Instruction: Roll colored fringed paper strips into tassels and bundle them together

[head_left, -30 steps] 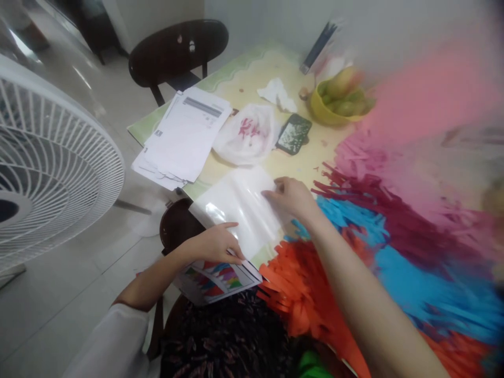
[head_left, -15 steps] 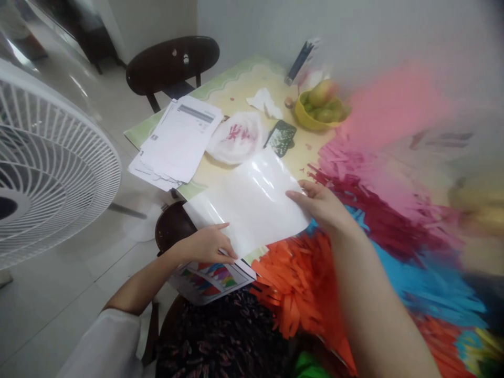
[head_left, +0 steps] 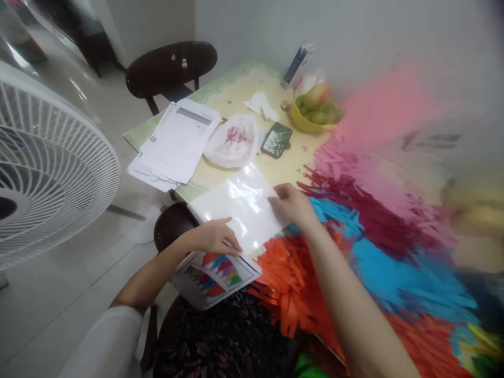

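A glossy white sheet [head_left: 232, 202], with bright reflections on it, lies over the near part of the table. My right hand [head_left: 291, 205] pinches its right edge between thumb and fingers. At the near left edge, my left hand [head_left: 214, 236] is closed on the sheet, its index finger stretched out along the top. Below that hand a printed page [head_left: 216, 278] with a coloured picture sticks out past the table edge, tilted downward. Whether the page is also in the left hand's grip, I cannot tell.
Stacked papers [head_left: 177, 142], a white plastic bag [head_left: 234, 142], a phone [head_left: 276, 140] and a yellow fruit bowl [head_left: 313, 121] stand on the table [head_left: 220, 94]. Orange paper fringe [head_left: 289, 283] and blue fringe [head_left: 394, 268] cover the right side. A fan [head_left: 51, 173] stands left.
My right hand has moved left and slightly down with the sheet's right edge, and the sheet has shifted the same way. More of the printed page shows under my left hand.
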`<control>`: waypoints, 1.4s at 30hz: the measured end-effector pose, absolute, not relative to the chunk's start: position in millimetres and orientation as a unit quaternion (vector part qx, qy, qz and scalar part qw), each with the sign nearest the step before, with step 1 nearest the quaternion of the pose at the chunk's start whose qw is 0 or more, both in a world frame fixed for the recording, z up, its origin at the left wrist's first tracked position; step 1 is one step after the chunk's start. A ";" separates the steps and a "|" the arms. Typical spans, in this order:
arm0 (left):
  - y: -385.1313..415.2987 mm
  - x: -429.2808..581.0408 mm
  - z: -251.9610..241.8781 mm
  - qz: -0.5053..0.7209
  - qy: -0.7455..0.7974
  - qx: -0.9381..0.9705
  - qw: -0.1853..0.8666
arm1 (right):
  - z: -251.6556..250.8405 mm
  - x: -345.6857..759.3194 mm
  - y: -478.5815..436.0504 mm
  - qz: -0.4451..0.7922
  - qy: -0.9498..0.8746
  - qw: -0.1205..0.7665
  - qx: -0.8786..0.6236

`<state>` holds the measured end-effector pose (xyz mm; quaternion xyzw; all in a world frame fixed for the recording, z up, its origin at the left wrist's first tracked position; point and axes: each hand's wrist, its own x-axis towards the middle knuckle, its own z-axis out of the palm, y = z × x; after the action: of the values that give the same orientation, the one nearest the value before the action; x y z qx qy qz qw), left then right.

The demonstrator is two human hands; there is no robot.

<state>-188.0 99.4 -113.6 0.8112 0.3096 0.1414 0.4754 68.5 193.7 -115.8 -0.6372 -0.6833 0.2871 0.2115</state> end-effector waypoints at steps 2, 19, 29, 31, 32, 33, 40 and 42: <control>101.4 -187.8 -117.0 0.145 0.308 0.807 0.482 | -121.9 65.9 190.3 0.201 -0.712 0.239 -0.629; 104.1 -188.3 -110.8 0.133 0.317 0.795 0.499 | -138.5 21.7 185.7 0.109 -0.845 0.153 -0.501; 105.7 -188.2 -111.1 0.129 0.316 0.796 0.500 | -135.3 19.8 201.1 0.128 -0.849 0.120 -0.499; 106.5 -187.7 -109.3 0.127 0.317 0.798 0.497 | -135.0 20.1 200.2 0.125 -0.850 0.114 -0.499; 107.0 -187.3 -108.6 0.125 0.319 0.798 0.495 | -134.7 20.5 199.6 0.123 -0.850 0.111 -0.499; 107.5 -186.8 -108.1 0.122 0.322 0.799 0.494 | -134.3 20.8 199.2 0.120 -0.851 0.109 -0.499; 108.5 -185.9 -113.9 0.115 0.333 0.793 0.497 | -134.0 17.5 202.4 0.106 -0.869 0.086 -0.476; 108.8 -186.5 -115.8 0.115 0.330 0.795 0.495 | -133.7 15.7 204.6 0.104 -0.873 0.078 -0.471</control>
<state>-186.5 108.8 -115.8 0.7954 0.3296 0.1152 0.4954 15.7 204.6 -133.7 -0.4710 -0.8726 0.1036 0.0778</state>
